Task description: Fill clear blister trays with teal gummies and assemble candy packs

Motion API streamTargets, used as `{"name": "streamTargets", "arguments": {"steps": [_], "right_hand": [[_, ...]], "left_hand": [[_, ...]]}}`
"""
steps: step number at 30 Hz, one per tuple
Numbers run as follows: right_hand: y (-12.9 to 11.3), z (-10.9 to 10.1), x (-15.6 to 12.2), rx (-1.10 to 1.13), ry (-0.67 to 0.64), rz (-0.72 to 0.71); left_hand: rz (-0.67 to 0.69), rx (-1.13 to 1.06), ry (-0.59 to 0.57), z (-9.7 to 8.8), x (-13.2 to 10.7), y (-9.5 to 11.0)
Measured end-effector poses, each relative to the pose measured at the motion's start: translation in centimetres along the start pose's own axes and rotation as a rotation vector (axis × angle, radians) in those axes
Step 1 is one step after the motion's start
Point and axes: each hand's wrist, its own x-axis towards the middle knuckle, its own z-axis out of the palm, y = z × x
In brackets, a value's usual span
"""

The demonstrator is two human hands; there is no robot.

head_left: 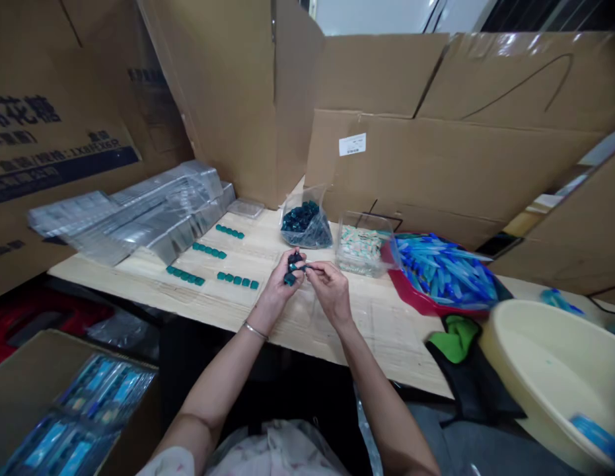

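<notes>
My left hand (pixel 282 284) holds a small cluster of dark teal plastic pieces (pixel 293 266) in its fingertips, and one piece hangs below the fingers. My right hand (pixel 329 292) pinches a thin dark strip (pixel 310 268) that runs to that cluster, so both hands meet above the wooden table (pixel 337 324). Four rows of small teal squares (pixel 209 250) lie on the tabletop to the left of my hands. Just ahead stands a clear plastic bag of dark teal pieces (pixel 306 223). A metal bangle (pixel 255 329) circles my left wrist.
A stack of clear plastic trays (pixel 139 215) lies at the table's left. A clear box of small packets (pixel 364 246) and a red basin of blue tubes (pixel 440 272) stand at the right, near a cream basin (pixel 549 370) and green cloth (pixel 453 337). Cardboard sheets (pixel 436 158) wall the back.
</notes>
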Motion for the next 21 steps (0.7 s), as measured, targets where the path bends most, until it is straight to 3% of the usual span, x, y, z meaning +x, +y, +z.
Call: {"name": "streamTargets", "arguments": {"steps": [4, 8, 15, 21], "right_hand": [[0.7, 1.5, -0.4, 0.297, -0.015, 0.236], [1.0, 2.9, 0.1, 0.485, -0.025, 0.345], [1.5, 6.1, 1.4, 0.443, -0.053, 0.341], [1.4, 8.2, 1.9, 0.257, -0.141, 0.261]], "left_hand": [[-0.058, -0.2, -0.032, -2.4, -0.7, 1.5], [-0.031, -0.18, -0.024, -4.3, -2.3, 2.6], [0.231, 0.4, 0.136, -6.0, -5.0, 2.6], [0.411, 0.726, 0.269, -6.9, -5.5, 3.0]]}}
